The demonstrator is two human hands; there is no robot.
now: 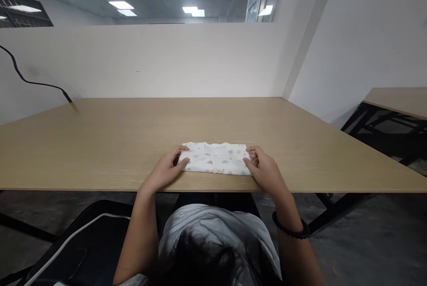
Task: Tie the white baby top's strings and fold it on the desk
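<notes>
Head view: hands (167,168) (266,170) half-open on cloth (215,159), grip unclear

The cloth (215,158) at the lower centre of the frame is white, scattered with small grey figures and faint green and pinkish motifs. Light tan with fine pale streaks marks the tabletop (213,121) around it. The bracelet (291,229) at lower right is black, the shirt (190,220) at bottom centre pale grey, the wall (200,59) above plain white.
</notes>
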